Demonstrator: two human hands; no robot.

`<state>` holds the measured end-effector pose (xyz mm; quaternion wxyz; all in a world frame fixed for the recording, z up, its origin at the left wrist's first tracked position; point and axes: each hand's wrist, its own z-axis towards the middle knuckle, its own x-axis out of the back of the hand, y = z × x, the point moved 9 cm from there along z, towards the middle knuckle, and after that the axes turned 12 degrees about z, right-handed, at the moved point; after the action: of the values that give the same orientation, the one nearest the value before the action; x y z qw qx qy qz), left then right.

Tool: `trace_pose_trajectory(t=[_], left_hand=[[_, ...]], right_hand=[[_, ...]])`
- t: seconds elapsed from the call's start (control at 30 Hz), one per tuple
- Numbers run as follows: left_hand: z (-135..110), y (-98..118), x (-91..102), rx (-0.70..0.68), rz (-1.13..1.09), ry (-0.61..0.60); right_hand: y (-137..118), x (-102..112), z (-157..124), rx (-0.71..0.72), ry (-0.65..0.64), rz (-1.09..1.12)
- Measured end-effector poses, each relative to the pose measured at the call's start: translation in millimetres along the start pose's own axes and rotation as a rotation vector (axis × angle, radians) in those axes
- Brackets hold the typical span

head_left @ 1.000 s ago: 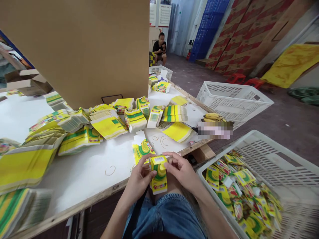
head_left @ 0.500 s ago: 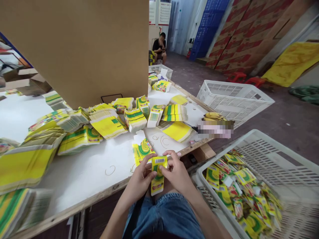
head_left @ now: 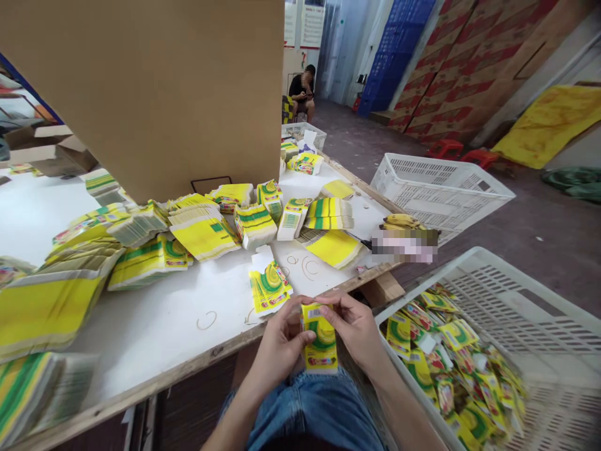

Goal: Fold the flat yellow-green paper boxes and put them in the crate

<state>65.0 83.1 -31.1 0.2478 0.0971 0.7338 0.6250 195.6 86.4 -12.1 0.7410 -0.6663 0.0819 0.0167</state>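
Note:
Above my lap, a small yellow-and-green printed carton is held upright between both hands. My left hand grips its left side, with the thumb across the front. My right hand closes on the top right corner, fingers at the upper edge near the barcode. Just beyond, a few flat yellow cartons lie at the table's front edge. Stacks of similar flat cartons, such as a yellow stack, spread across the white table.
To my right stands a white plastic crate with many folded cartons inside. A second white crate is beyond it. Bananas rest at the table's right edge. A large cardboard box blocks the view ahead. A person sits far back.
Both hands have shifted slightly right with the carton, which now shows more of its front. My right fingers have moved onto its top edge. The flat cartons stay where they were.

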Motion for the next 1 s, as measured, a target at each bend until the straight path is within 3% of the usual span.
trace_pose_trajectory(t=[0.2,0.27,0.33,0.43,0.5,0.57,0.67,0.73,0.8,0.87,1.0], left_hand=[[2,2,-11.6,-0.06,0.119,0.091],[2,6,-8.2,-0.103,0.213,0.107],[1,13,7.1,-0.155,0.361,0.175],[-3,20,55.6,-0.145,0.643,0.457],[-4,16,80.4,-0.092,0.76,0.551],[0,7,90.4,-0.062,0.79,0.529],[3,-3,91.0,-0.077,0.782,0.484],[2,-6,90.0,-0.087,0.784,0.471],[1,-7,91.7,-0.088,0.787,0.47],[-1,-6,94.8,-0.087,0.775,0.466],[-4,-1,101.2,-0.075,0.705,0.519]], right_hand=[[-20,0,-17,0.052,-0.001,-0.086],[-31,13,-23,0.075,0.032,-0.21],[-52,43,-29,0.159,0.131,-0.444],[-89,90,-37,0.347,0.364,-0.888],[-89,97,-30,0.366,0.37,-0.974],[-65,78,-11,0.292,0.255,-0.849],[-10,18,25,0.113,0.125,-0.571],[17,-23,46,0.082,0.088,-0.509],[36,-48,61,0.055,0.081,-0.446],[47,-54,69,0.029,0.098,-0.373],[58,-37,62,-0.049,0.138,-0.17]])
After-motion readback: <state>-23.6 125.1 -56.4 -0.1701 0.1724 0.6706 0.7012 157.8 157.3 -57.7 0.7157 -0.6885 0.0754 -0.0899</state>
